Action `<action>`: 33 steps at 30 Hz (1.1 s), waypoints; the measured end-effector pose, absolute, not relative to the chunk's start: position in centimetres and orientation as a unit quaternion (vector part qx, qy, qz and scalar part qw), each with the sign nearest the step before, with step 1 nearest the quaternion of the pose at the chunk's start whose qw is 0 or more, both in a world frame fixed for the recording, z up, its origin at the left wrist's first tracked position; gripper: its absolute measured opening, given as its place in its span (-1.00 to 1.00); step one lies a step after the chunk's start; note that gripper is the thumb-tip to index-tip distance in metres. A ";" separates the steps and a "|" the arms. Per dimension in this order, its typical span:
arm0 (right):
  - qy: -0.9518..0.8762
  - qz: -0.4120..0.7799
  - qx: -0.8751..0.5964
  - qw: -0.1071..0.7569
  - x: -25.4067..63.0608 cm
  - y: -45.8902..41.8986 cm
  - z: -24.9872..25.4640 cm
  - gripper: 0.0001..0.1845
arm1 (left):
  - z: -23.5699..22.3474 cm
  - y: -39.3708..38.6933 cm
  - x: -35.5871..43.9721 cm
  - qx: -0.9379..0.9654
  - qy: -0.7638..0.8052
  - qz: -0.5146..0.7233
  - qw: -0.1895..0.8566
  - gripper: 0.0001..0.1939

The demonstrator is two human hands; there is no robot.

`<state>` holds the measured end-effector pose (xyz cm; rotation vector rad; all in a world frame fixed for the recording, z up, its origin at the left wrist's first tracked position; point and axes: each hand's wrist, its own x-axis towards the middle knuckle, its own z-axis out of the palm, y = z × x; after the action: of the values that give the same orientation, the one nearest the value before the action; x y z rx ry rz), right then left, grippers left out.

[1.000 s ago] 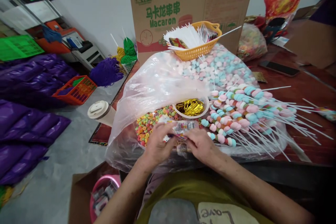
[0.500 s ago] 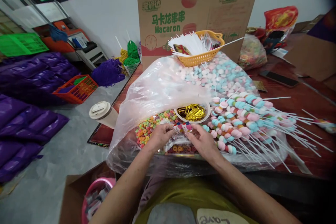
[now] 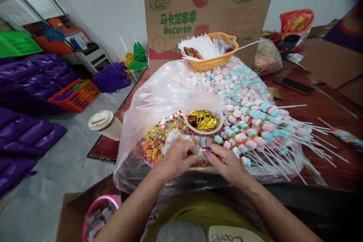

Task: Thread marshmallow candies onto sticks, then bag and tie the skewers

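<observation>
Here come both forearms, the left forearm point(image 3: 133, 204) slanting past a pink tub point(image 3: 114, 199) of small packets point(image 3: 98, 221), the right forearm point(image 3: 272, 206) angling in from the other side. The left hand point(image 3: 180, 157) is palm down, fingers bent, thumb and forefinger meeting at the tips; the right hand point(image 3: 225, 160) faces it, thumb and fingers drawn together. And the grip — a pinch on each side of one printed wrapper point(image 3: 203, 142), clear with coloured print, right there between the hands.

The wrapper sits just this side of a white bowl point(image 3: 220, 121), filled with shiny gold strips point(image 3: 202, 121). Coloured candy rings point(image 3: 154, 138) spread out to the left; skewered marshmallows point(image 3: 255, 126) pile up on the right, white sticks pointing outward. Beyond lie loose marshmallows point(image 3: 235, 79) under clear plastic — then a yellow basket point(image 3: 210, 64), loaded with white sticks point(image 3: 200, 47) and packets, before a big Macaron carton point(image 3: 215, 11).
</observation>
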<state>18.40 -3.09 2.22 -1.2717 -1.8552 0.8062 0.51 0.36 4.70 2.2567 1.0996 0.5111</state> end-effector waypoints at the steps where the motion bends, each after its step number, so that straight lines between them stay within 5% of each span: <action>1: -0.721 0.314 -0.489 0.378 18.6 -3.2 2.6 -0.81 | 4.8 0.2 0.6 0.831 0.409 0.198 0.320 -0.82; 6: -0.745 0.285 -0.461 0.388 18.6 -3.7 3.1 -0.86 | 4.9 -0.3 0.6 0.809 0.376 0.202 0.405 -0.79; 12: -0.736 0.189 -0.509 0.404 17.2 -3.7 1.5 -0.71 | 3.1 -1.6 0.7 0.726 0.497 0.288 0.379 -0.82; 17: -0.729 0.174 -0.553 0.364 17.3 -3.1 1.5 -0.60 | 1.5 -1.9 0.2 0.796 0.427 0.294 0.312 -0.78; 22: -0.685 0.046 -0.646 0.334 24.0 -4.2 2.0 -0.72 | 0.6 -1.4 -0.8 0.814 0.394 0.316 0.286 -0.72; 24: -0.687 -0.110 -0.697 0.175 27.4 -5.0 1.2 -0.83 | 0.5 -1.1 -1.0 0.811 0.370 0.351 0.286 -0.74; 27: -0.701 -0.189 -0.687 0.032 30.8 -5.7 -0.5 -0.87 | 1.0 -0.9 -1.1 0.828 0.333 0.382 0.240 -0.78; 29: -0.728 -0.181 -0.658 0.063 31.6 -5.7 -0.9 -0.82 | 1.6 -1.0 -1.2 0.836 0.324 0.393 0.202 -0.78; 33: -0.763 -0.128 -0.568 0.279 31.0 -6.1 1.3 -0.79 | 2.4 -1.2 -1.4 0.856 0.325 0.376 0.143 -0.74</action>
<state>30.96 -6.11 1.35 -1.5240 -2.0478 -0.3427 -1.42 -1.19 2.40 2.4698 0.9363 1.0835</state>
